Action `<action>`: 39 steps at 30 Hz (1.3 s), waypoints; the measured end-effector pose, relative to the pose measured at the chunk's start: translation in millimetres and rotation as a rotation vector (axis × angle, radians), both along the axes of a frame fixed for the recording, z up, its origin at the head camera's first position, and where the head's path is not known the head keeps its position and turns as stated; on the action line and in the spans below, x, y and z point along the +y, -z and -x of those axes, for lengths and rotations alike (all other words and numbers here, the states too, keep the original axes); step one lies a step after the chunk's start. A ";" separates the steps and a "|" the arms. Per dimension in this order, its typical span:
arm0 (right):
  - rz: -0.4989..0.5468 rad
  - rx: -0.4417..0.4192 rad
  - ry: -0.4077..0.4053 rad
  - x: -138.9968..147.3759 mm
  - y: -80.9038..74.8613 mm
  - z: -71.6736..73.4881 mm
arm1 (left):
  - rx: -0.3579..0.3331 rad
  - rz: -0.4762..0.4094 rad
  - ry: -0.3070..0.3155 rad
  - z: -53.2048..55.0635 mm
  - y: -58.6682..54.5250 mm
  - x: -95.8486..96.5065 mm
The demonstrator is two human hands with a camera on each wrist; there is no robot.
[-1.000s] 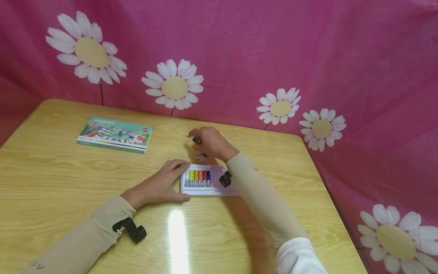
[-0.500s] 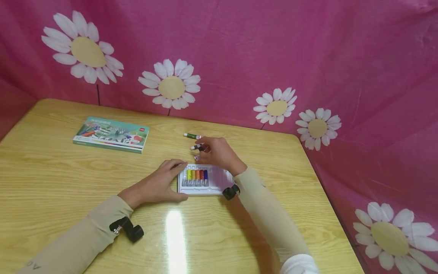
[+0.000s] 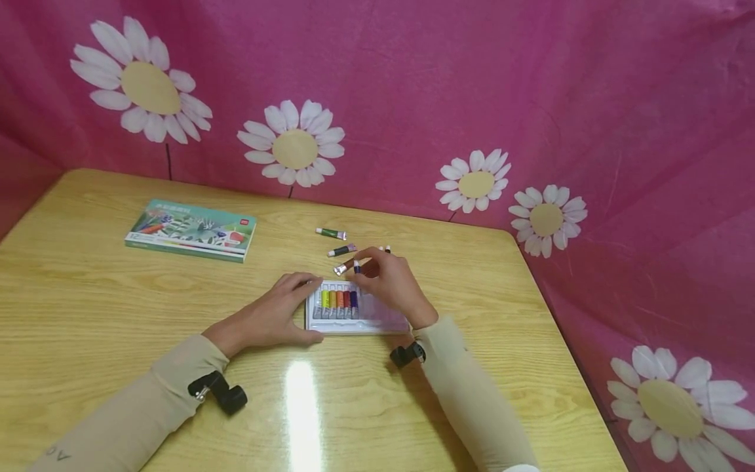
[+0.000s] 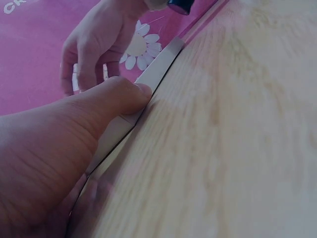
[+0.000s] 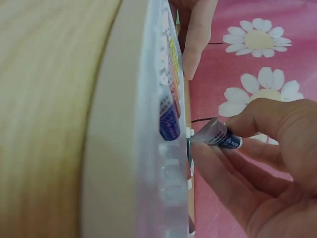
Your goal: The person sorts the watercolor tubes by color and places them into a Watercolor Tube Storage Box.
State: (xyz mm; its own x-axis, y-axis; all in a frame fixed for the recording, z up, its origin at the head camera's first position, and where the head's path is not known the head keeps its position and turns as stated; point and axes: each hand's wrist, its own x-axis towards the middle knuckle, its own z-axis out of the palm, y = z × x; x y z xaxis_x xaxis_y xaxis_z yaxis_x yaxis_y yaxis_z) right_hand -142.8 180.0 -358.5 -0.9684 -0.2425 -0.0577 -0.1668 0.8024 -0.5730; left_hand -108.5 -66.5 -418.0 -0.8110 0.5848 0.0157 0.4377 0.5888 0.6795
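My left hand grips the left end of a white plastic tray, thumb along the near edge and fingers at the far edge. In the tray's left half stands a row of several paint tubes, yellow through orange and red to dark blue. Over the tray's far edge, my right hand pinches a dark blue paint tube between thumb and fingers. In the right wrist view its silver crimped end points toward the tray, beside bare slots.
Beyond the tray lie a green paint tube, a dark paint tube and a brown paint tube. More tube caps peek out behind the right hand. A teal illustrated box lies at the back left.
The right hand has set the green tube down on the table, moved right and nearer, and now holds a dark blue tube. The left hand stays on the tray.
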 end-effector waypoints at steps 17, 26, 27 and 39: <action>0.038 -0.141 0.169 2.6 13.1 -23.2 | -0.018 0.007 -0.005 0.5 0.1 0.5; -0.014 -0.118 0.167 1.6 16.2 -25.8 | -0.013 0.008 -0.001 1.1 -0.7 1.7; -0.017 -0.120 0.168 1.8 16.4 -26.2 | -0.015 0.009 0.000 1.1 -0.7 1.9; -0.033 -0.134 0.191 0.7 14.0 -28.4 | -0.015 0.015 -0.007 0.4 0.4 1.7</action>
